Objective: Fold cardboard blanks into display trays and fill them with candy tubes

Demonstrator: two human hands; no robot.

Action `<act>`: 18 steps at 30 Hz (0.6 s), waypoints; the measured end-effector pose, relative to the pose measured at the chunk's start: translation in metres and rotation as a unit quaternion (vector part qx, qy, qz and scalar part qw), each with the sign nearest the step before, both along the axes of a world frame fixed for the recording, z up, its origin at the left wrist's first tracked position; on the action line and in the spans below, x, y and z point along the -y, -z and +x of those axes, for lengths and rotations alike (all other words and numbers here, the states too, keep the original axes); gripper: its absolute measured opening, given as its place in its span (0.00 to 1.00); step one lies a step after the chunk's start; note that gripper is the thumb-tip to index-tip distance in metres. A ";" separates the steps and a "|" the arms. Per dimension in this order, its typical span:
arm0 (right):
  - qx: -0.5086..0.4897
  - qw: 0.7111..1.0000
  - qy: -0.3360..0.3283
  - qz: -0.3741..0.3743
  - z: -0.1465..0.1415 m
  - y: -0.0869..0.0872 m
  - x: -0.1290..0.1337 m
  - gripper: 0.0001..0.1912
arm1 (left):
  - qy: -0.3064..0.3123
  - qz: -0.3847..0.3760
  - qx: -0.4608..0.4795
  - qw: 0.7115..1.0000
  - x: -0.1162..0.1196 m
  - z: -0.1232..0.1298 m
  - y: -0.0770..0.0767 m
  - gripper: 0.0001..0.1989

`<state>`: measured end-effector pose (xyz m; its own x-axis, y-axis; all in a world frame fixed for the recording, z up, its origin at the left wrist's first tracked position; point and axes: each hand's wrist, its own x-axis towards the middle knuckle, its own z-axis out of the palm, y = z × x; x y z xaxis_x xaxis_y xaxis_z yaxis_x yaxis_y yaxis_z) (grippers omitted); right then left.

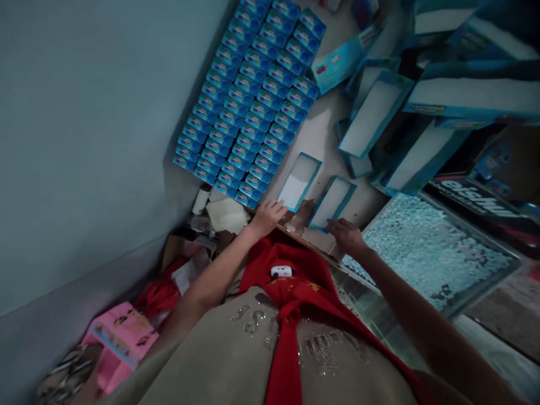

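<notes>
Two small blue-edged cardboard boxes with white insides lie side by side on the table. At the lower end of the left box [300, 181], my left hand [270, 217] has its fingers closed around the near corner. My right hand [349, 236] pinches the near edge of the right box [333, 202]. Neat rows of small blue printed packs [253, 101] stand just beyond my left hand. To the right of my right hand is a clear tray [512, 261] of many small pale blue pieces.
Larger blue boxes with white insides [375, 115] pile up at the right, near a dark carton with white lettering [476, 197]. A blue printed box [340, 62] lies behind. The wall [84, 140] bounds the left side. A pink printed item [126, 332] lies low at left.
</notes>
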<state>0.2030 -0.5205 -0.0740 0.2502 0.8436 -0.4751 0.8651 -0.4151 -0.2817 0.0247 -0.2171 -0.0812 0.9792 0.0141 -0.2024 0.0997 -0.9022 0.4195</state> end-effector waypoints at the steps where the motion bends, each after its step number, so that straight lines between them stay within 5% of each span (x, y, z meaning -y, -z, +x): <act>1: 0.001 0.999 0.026 0.025 -0.003 0.000 -0.005 0.18 | -0.014 0.002 0.015 1.000 -0.005 -0.010 -0.008 0.19; 5: -0.026 0.971 0.140 0.191 -0.016 -0.006 -0.059 0.16 | -0.104 0.045 0.042 0.993 -0.051 -0.053 -0.036 0.22; 8: -0.079 0.946 0.160 0.270 -0.036 -0.003 -0.133 0.30 | -0.104 0.038 0.019 0.994 -0.097 -0.069 -0.042 0.28; 13: -0.096 0.942 0.202 0.251 -0.096 0.023 -0.236 0.56 | -0.088 0.018 0.005 0.996 -0.127 -0.068 -0.028 0.35; 18: -0.036 0.944 0.266 0.193 -0.140 0.030 -0.266 0.49 | -0.028 -0.004 -0.011 1.000 -0.118 -0.059 -0.015 0.42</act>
<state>0.0631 -0.2550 -0.1038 0.6659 0.7217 -0.1891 0.5366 -0.6394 -0.5506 -0.0345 -0.0991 -0.0661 0.9724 0.0666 -0.2238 0.1585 -0.8921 0.4231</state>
